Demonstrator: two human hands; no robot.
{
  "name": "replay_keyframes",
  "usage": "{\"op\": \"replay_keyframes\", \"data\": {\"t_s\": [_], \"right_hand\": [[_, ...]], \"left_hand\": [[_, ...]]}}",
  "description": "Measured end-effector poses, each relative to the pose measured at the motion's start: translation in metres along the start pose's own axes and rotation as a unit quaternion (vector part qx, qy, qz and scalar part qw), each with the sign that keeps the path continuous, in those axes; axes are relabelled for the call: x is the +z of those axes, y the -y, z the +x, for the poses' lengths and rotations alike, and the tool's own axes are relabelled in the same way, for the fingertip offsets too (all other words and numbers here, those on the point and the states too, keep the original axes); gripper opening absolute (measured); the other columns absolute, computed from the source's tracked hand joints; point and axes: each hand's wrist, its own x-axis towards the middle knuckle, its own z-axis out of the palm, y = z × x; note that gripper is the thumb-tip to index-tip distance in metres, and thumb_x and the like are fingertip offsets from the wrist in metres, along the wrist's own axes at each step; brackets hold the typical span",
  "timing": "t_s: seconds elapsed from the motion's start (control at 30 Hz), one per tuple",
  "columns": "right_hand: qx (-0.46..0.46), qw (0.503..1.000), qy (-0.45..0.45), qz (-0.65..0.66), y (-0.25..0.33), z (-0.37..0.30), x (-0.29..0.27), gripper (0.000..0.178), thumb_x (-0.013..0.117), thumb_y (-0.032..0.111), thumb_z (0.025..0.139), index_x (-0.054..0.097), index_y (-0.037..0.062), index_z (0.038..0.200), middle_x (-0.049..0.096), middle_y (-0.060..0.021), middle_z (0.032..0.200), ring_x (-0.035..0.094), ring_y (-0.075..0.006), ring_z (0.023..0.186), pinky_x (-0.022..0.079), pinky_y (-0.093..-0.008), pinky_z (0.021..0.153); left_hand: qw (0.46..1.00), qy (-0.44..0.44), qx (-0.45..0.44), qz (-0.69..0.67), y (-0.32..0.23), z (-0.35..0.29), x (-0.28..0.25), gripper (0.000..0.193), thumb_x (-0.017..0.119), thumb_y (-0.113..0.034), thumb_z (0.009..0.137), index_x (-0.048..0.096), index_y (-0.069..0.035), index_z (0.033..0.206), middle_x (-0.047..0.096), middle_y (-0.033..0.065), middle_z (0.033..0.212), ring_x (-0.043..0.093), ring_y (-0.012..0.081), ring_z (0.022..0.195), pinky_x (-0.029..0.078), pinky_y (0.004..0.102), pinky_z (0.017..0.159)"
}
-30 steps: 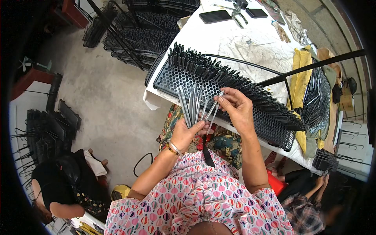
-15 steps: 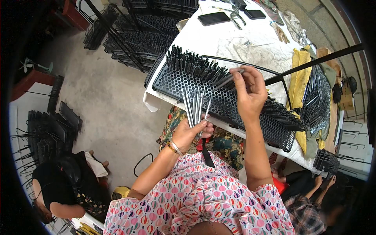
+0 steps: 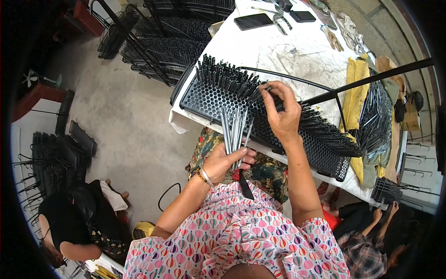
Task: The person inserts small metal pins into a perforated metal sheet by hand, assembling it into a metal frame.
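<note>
Head view: single wide fisheye, left one of a head-worn, side-by-side pair; upright. Facing: steeply down over the balloon-print blouse (image 3: 232, 225). Range: close above left hand (image 3: 222, 162) and right hand (image 3: 284, 114). White-covered table (image 3: 288, 58): near edge slanting down rightward across mid-frame; concrete floor (image 3: 125, 125) beyond its left corner.

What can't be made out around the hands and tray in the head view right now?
All in the head view:
- Gripped stretch of the silver rods: covered by the left hand; their exact count is lost in overlap.
- Whether the right hand pinches a rod: its fingers and the dark clutter behind hide it.
- Tray holes under the black rods: hidden by those rods.
- Far racks: cut off by the top edge.
</note>
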Motion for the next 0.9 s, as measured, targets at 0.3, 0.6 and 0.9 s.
{"op": "replay_keyframes", "data": {"t_s": [0.3,0.6,0.9], "right_hand": [[-0.161,0.966,0.076,-0.186,0.006,0.006,0.002,0.022,0.066,0.006,0.077,0.065,0.0053,0.098,0.064,-0.0049,0.096,0.056,-0.0218,0.092,0.04,-0.0336,0.081],[-0.09,0.989,-0.02,-0.114,0.018,-0.011,-0.023,0.021,0.065,-0.005,0.073,0.065,0.0014,0.094,0.064,-0.0105,0.087,0.06,-0.0242,0.078,0.047,-0.0321,0.069],[-0.009,0.993,0.106,-0.051,0.029,-0.074,-0.042,0.02,0.064,-0.005,0.073,0.064,-0.0017,0.093,0.063,-0.0154,0.089,0.063,-0.0259,0.078,0.051,-0.0318,0.068]], "left_hand": [[1.0,0.005,-0.001,0.019,-0.002,0.001,0.002,0.031,0.057,-0.011,0.089,0.048,0.0,0.117,0.063,0.0133,0.096,0.063,0.0194,0.083,0.053,0.0282,0.066],[1.0,-0.002,0.013,0.008,-0.001,0.005,0.004,0.028,0.055,-0.013,0.09,0.051,0.0,0.114,0.063,0.0118,0.095,0.062,0.0176,0.082,0.053,0.0275,0.065],[1.0,-0.024,0.001,0.001,-0.001,0.011,0.006,0.023,0.051,-0.016,0.092,0.057,0.003,0.104,0.065,0.0138,0.095,0.064,0.0195,0.083,0.056,0.0316,0.07]]}}
